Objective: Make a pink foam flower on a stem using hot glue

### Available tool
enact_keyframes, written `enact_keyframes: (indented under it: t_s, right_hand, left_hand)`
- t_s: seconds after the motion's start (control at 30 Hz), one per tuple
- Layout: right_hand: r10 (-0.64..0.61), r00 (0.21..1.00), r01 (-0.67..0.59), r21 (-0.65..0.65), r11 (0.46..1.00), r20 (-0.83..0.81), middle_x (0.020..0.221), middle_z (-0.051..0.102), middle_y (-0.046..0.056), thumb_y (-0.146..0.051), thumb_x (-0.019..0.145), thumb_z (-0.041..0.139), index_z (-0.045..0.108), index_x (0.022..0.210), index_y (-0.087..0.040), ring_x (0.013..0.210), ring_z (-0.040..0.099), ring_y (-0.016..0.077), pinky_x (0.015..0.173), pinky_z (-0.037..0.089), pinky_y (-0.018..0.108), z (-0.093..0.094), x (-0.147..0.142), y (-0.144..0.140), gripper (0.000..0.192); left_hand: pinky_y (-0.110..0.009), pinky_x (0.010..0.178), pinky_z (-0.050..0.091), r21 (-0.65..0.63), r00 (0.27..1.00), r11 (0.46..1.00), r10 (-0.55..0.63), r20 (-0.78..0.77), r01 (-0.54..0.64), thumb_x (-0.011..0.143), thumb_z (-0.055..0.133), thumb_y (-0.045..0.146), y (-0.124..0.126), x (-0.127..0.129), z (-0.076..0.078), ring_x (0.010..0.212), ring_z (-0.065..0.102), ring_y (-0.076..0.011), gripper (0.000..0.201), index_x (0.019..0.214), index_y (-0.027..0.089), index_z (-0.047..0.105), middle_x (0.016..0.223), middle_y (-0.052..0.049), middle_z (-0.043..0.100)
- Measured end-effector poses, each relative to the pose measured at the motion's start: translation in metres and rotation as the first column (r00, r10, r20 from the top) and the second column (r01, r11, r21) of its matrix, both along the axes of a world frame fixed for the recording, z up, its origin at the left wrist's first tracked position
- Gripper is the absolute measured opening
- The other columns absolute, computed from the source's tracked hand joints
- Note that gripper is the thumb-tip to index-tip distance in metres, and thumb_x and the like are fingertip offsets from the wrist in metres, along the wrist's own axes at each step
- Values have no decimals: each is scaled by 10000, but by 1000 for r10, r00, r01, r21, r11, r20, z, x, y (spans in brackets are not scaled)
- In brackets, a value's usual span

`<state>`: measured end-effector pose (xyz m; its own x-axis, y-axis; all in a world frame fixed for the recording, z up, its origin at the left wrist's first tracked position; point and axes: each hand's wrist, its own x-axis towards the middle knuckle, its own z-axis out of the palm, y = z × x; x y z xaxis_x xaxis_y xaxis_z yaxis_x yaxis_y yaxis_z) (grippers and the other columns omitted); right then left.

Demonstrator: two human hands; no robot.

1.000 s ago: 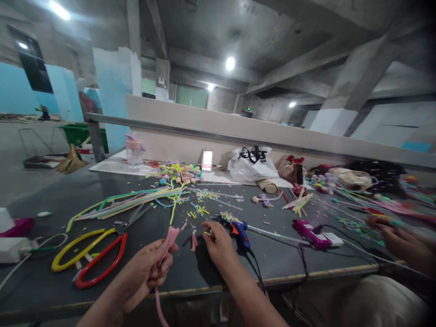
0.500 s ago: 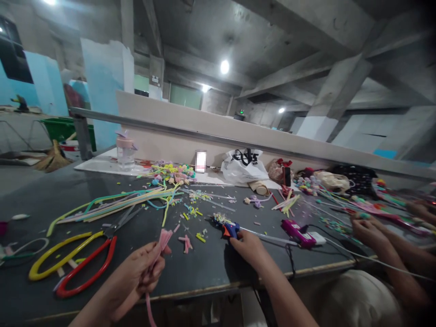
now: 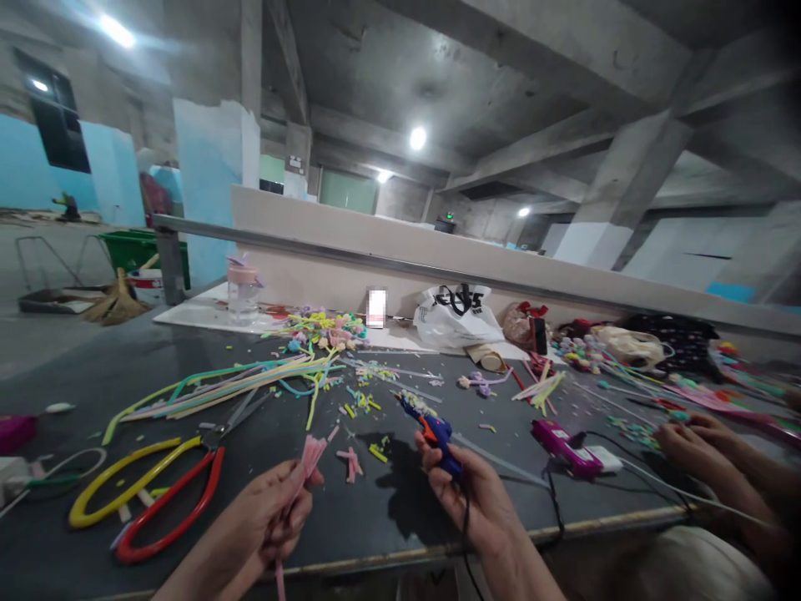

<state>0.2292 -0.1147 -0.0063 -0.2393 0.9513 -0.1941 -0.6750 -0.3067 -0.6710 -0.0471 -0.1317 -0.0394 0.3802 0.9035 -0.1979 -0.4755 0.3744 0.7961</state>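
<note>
My left hand [image 3: 266, 522] pinches a bundle of pink pipe cleaners [image 3: 309, 457] whose ends stick up above my fingers, with one strand hanging down below the hand. My right hand [image 3: 479, 497] grips a blue glue gun [image 3: 435, 432], lifted off the dark table [image 3: 375, 509] with its nozzle pointing up and left. The gun's black cord drops from my palm over the table's front edge. Short pink offcuts [image 3: 350, 461] lie on the table between my hands.
Large scissors with yellow and red handles [image 3: 150, 484] lie at the left, beyond them long coloured pipe cleaners [image 3: 238, 380]. A magenta glue gun [image 3: 563, 441] lies at the right beside another person's hands [image 3: 694, 442]. A white bag [image 3: 456, 317] and a clear jar [image 3: 242, 290] stand at the back.
My right hand moved from the offcuts to the blue glue gun, took hold of it and lifted it off the table. My left hand kept holding the pink bundle.
</note>
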Motion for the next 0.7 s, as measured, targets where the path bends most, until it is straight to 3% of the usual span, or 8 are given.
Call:
enact_keyframes:
  t_s: [0.07,0.2,0.33,0.47,0.57,0.7]
  right_hand:
    - [-19,1000,19,53,998,7,732,607,30,-147,713,585,616,956,-151,580,534,89,459,443,159,2,-11,-8,246]
    - [-118,971,79,185,980,209,681,568,-3,-153,661,658,615,1036,-193,558,489,90,498,420,172,4,-27,-24,380]
    - [-277,850,150,298,943,448,686,582,-4,-204,534,759,641,990,-213,630,502,125,576,418,204,1,-33,-37,471]
    - [-242,758,23,346,938,606,743,607,25,-353,580,748,643,979,-222,673,510,158,622,410,248,-5,-40,-50,433]
    - [-239,691,-81,402,912,683,695,585,30,-511,728,588,624,976,-205,600,483,152,593,391,267,-10,-51,-58,396]
    - [-288,568,-120,424,898,771,602,530,6,-552,817,431,597,979,-195,574,467,158,578,379,269,-17,-66,-65,426]
  left_hand:
    - [-181,390,89,6,1000,1000,-2,-12,2,777,570,438,-1,0,2,374,189,-8,281,798,159,544,487,78,392]
    - [-190,397,88,26,999,1000,0,-34,1,783,558,439,-3,1,9,383,186,-8,293,790,147,550,498,73,399]
    - [-197,407,91,58,998,998,26,-49,-24,774,571,437,-3,2,13,399,193,-14,298,811,143,543,514,66,412]
    - [-193,421,115,48,994,998,50,-92,-46,746,597,448,-3,4,12,426,246,-22,323,821,141,535,548,53,432]
    - [-196,418,106,44,992,998,59,-115,-55,738,594,466,-3,5,13,429,237,-23,337,787,141,522,553,58,416]
    - [-201,412,95,60,992,997,44,-117,-38,762,571,455,-4,5,15,428,218,-25,319,742,145,499,544,70,373]
